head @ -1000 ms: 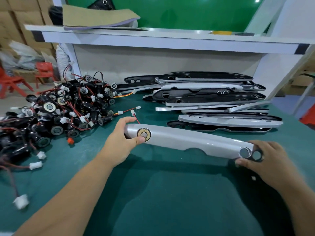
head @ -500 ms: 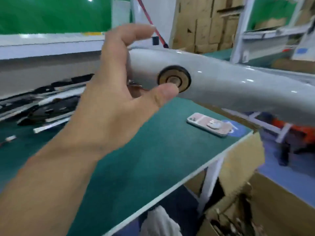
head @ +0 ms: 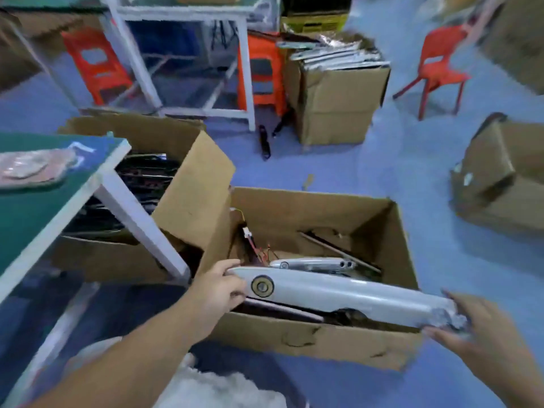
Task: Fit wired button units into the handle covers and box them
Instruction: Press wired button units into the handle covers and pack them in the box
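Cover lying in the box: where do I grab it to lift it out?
Probably pinch the lying cover at its bare middle, across the narrow width, coming from above. It lies face up and long; wires crowd its left end, and the held cover blocks the near side.

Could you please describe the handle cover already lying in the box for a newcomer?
Find the open cardboard box on the blue floor, right of the green table. Inside it, behind the long grey cover held by the left hand and right hand, lies a second grey cover. No hand touches it, and two dark holes show at its right end.
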Demonstrator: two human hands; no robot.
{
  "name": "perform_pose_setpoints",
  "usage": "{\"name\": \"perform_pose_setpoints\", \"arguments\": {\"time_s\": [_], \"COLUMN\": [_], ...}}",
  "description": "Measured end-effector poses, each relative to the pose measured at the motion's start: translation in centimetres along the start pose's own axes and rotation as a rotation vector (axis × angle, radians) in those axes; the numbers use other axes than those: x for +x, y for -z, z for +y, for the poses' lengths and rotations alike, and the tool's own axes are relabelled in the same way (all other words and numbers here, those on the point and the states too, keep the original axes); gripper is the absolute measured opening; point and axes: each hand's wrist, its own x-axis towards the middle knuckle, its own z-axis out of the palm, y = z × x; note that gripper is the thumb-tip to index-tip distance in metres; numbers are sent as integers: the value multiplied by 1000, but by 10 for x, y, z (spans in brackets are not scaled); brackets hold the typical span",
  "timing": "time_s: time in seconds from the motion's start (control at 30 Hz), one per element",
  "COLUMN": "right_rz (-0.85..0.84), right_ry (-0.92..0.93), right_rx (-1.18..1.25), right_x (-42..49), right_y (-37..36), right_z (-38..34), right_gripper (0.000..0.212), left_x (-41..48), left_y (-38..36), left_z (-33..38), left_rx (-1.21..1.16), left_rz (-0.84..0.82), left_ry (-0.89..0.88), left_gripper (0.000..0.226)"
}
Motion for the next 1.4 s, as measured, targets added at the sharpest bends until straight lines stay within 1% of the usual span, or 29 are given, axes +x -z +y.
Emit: {"name": "perform_pose_setpoints", "arguments": {"time_s": [0.07, 0.13, 0.2, 0.23, 0.3, 0.4, 0.5, 0.57, 0.63, 0.7, 0.73, 0.8, 0.87, 0.9, 0.93, 1.0, 1.03, 1.07, 1.13, 1.2, 1.27, 1.33, 1.4], "right_rz": [-21, -2, 12, -10, -36, 19, 67, 51, 23, 24, 32, 49, 76, 87, 93, 105, 111, 108, 69, 0, -64, -134, -184], "right_ry": [-8, 2, 12, 3, -30, -45, 12, 81, 176, 315, 395, 544, 709, 799, 901, 1148, 1277, 1398, 1576, 1648, 1671, 1644, 1578], "right_rx": [-45, -63, -40, -28, -62, -83, -72, -96, -92, -73, -49, 65, 212, 289, 361, 464, 492, 509, 489, 414, 352, 314, 250], "right_x": [4, 13, 27, 35, 49, 66, 72, 69, 66, 61, 59, 51, 36, 27, 18, -7, -21, -37, -72, -109, -146, -181, -209], "right_y": [-10, -19, -33, -41, -51, -53, -50, -50, -52, -56, -57, -60, -63, -64, -65, -71, -76, -83, -100, -121, -141, -160, -177], "right_z": [-4, -13, -24, -31, -43, -57, -78, -101, -132, -174, -198, -253, -314, -345, -377, -443, -475, -506, -564, -612, -651, -681, -701], "right_gripper": [74, 75, 78, 80, 83, 80, 74, 70, 67, 61, 58, 52, 46, 42, 37, 31, 33, 35, 34, 29, 36, 42, 46], "left_x": [18, 30, 37, 37, 34, 15, -17, -48, -83, -123, -145, -188, -228, -247, -266, -302, -319, -337, -370, -398, -414, -420, -420], "left_y": [3, 17, 33, 39, 53, 71, 92, 114, 140, 166, 179, 206, 234, 248, 263, 289, 300, 308, 320, 326, 333, 339, 344], "left_z": [-3, -1, 5, 7, 6, -1, -9, -12, -15, -19, -22, -32, -45, -55, -65, -92, -107, -122, -147, -172, -194, -212, -222], "left_rx": [-20, 10, 204, 323, 513, 603, 483, 455, 427, 312, 242, 180, 115, 64, 1, -114, -153, -198, -303, -413, -508, -560, -568], "left_rz": [25, -5, 18, 67, 175, 220, 209, 202, 240, 343, 402, 536, 691, 786, 875, 1034, 1112, 1184, 1302, 1415, 1571, 1731, 1834], "left_ry": [57, 50, 22, 13, -14, -103, -215, -289, -374, -479, -524, -565, -585, -585, -581, -567, -543, -526, -510, -503, -480, -446, -397], "left_gripper": [52, 63, 75, 76, 71, 60, 50, 41, 35, 29, 36, 56, 60, 56, 46, 17, 17, 26, 33, 35, 35, 33, 34]}}
